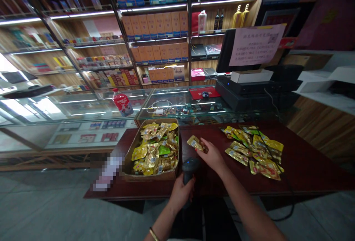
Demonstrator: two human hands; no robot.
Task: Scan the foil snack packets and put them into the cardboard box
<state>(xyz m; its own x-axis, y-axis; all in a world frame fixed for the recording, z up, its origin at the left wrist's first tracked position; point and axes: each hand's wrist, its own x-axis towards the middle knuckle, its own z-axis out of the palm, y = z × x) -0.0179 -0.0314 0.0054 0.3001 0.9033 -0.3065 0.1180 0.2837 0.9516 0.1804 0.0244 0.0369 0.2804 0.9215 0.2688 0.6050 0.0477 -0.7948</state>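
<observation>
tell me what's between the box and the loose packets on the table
In the head view, between the box and the loose packets come the scanner, gripped by the left hand, and one packet, held in the right hand.

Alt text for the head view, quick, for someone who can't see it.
Left hand grips a handheld scanner and right hand holds a gold packet over a dark red table, between an open box of packets and a loose pile.

Bare counter (212,130) lane between carton (151,178) and packet pile (252,146); scanner (190,165), left hand (181,193) and right hand (213,156) partly block it. Black cable (293,200) crosses pile. Glass case (180,92) behind.
</observation>
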